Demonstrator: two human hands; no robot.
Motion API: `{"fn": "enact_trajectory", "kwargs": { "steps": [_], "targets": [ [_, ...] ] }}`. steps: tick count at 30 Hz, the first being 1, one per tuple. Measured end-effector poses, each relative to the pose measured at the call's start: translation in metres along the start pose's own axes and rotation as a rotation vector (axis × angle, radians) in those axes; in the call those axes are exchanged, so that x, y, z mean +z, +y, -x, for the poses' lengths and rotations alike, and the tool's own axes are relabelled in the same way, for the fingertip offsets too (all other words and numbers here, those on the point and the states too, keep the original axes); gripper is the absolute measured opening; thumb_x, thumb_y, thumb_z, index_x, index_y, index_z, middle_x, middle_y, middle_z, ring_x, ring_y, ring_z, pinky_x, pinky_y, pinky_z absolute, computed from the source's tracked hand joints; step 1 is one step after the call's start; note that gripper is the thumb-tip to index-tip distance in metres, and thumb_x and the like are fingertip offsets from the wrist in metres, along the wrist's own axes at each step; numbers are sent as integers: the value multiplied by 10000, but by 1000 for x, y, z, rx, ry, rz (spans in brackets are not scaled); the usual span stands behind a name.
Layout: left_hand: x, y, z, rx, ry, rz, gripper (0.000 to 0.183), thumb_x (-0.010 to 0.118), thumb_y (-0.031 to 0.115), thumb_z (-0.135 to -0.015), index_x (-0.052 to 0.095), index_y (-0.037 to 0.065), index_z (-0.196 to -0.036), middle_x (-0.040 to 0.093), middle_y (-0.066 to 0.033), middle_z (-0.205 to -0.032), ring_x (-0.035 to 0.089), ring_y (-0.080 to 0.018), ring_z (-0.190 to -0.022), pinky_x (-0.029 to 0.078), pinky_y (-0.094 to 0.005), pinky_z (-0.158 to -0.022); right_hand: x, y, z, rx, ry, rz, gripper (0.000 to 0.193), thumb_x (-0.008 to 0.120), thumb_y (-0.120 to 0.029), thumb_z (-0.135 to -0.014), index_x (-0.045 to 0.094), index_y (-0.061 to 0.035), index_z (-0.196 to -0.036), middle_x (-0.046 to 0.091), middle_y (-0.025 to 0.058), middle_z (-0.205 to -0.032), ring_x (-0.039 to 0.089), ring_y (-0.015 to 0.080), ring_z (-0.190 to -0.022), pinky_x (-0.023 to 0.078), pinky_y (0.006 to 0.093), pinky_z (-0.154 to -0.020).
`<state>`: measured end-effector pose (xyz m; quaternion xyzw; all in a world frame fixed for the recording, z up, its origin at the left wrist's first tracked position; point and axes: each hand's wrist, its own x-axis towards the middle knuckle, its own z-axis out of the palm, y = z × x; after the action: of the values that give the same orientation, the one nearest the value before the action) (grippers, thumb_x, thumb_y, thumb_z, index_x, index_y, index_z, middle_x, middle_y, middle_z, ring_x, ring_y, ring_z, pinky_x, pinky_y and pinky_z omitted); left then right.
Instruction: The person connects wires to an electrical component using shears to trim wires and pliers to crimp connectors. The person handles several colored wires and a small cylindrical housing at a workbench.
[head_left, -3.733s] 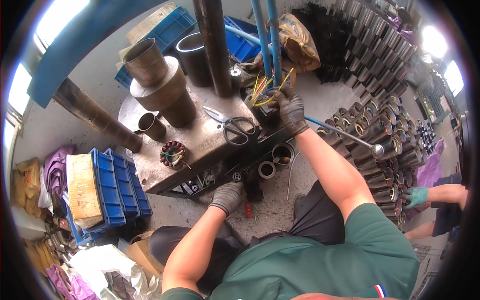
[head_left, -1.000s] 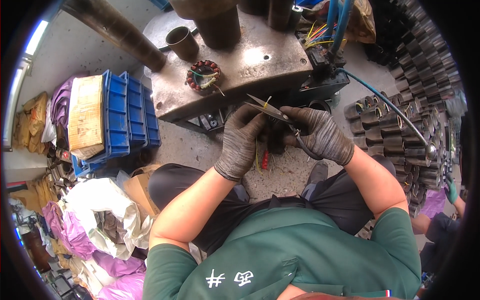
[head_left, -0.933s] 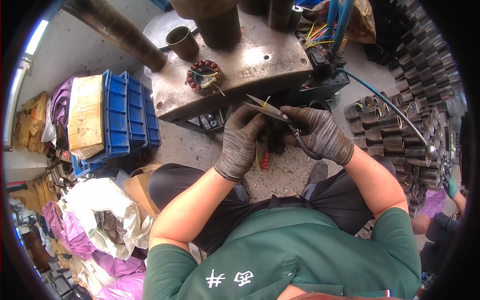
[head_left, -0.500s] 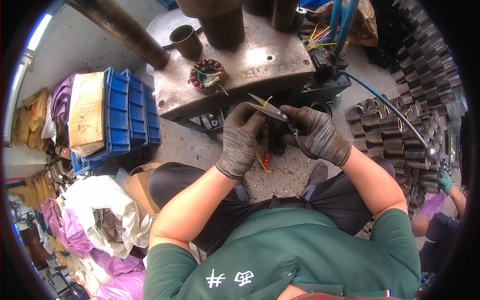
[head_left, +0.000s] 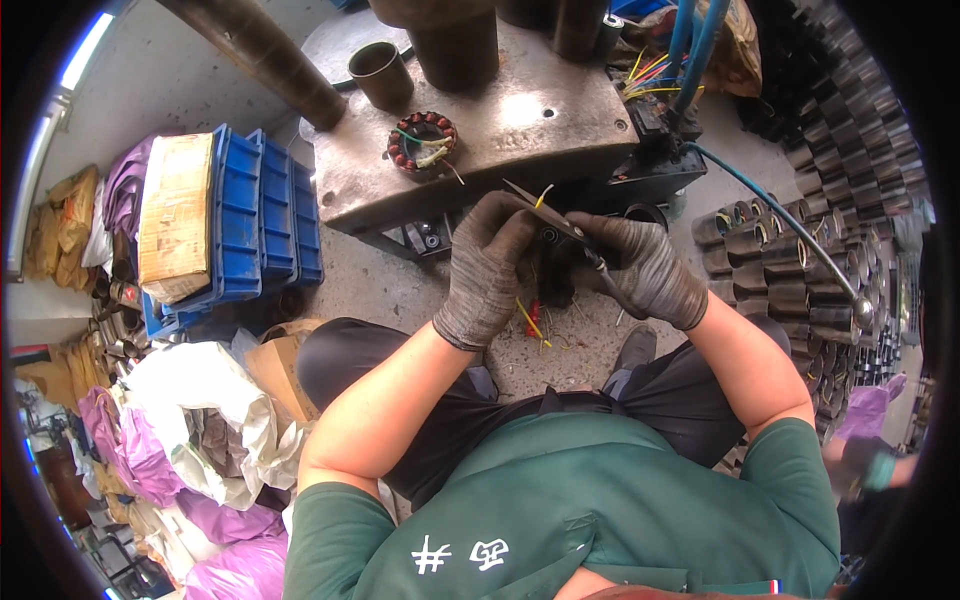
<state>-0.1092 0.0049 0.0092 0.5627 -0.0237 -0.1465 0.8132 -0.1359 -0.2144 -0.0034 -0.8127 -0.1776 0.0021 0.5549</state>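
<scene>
My right hand (head_left: 648,265), in a grey knit glove with dark fingers, grips a pair of scissors (head_left: 558,218) by the handles. Their blades point up and left, almost together across a short yellow wire (head_left: 544,196). Close by, my gloved left hand (head_left: 485,268) is closed, its fingertips pinched beside the blades at the wire; the rest of the wire is hidden. On the metal table beyond lies a ring-shaped stator (head_left: 422,145) with red-brown windings and loose leads.
A metal tube section (head_left: 381,76) stands on the worn metal table (head_left: 500,140). Blue crates (head_left: 235,220) are stacked at left, above white and purple bags. Many dark metal cylinders (head_left: 780,250) are piled at right, near a co-worker's blurred arm (head_left: 885,470). Wire scraps (head_left: 535,325) lie below my hands.
The scissor blades, spread apart before, have come together at the yellow wire. Both my hands stay nearly in place. The co-worker's green-gloved hand at right has moved downward.
</scene>
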Motion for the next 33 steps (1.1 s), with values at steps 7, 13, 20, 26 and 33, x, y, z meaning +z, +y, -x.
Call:
{"fn": "enact_trajectory", "kwargs": {
  "steps": [7, 13, 20, 26, 33],
  "targets": [
    [-3, 6, 1, 0, 8, 89, 120, 645, 207, -987, 615, 93, -1006, 487, 51, -718, 378, -38, -560, 279, -215, -501, -16, -35, -6, 538, -365, -629, 581, 777, -363, -927, 605, -38, -1378, 621, -24, -780, 497, 43, -538, 370, 201, -475],
    [-5, 9, 1, -37, 12, 150, 127, 640, 195, -967, 609, 76, -996, 471, 44, -695, 364, -41, -546, 260, -218, -496, -19, -31, -14, 539, -411, -638, 503, 737, -253, -941, 601, -35, -1374, 628, -11, -772, 523, 45, -585, 395, 203, -509],
    [-5, 7, 1, -56, 33, 99, 135, 583, 175, -945, 617, 54, -992, 461, 42, -673, 373, -56, -533, 265, -225, -489, -6, -19, -12, 354, -216, -381, 715, 876, -145, -842, 546, 0, -1460, 692, 65, -1251, 627, 128, -1119, 537, 315, -979],
    [-9, 10, 3, -80, 1, 77, 190, 539, 202, -972, 631, 42, -1017, 449, 41, -658, 374, -61, -528, 258, -231, -469, -7, -19, -16, 169, -176, -220, 680, 869, -133, -845, 566, 9, -1437, 713, 94, -1256, 641, 127, -1114, 531, 312, -993],
    [-12, 13, 4, -146, -51, 205, 218, 546, 265, -996, 649, 87, -1070, 500, 55, -718, 402, -36, -568, 323, -201, -513, -12, -23, -20, -24, -179, 391, 690, 885, -190, -839, 583, -30, -1439, 724, 69, -1251, 656, 114, -1049, 555, 322, -909]
  ]
}}
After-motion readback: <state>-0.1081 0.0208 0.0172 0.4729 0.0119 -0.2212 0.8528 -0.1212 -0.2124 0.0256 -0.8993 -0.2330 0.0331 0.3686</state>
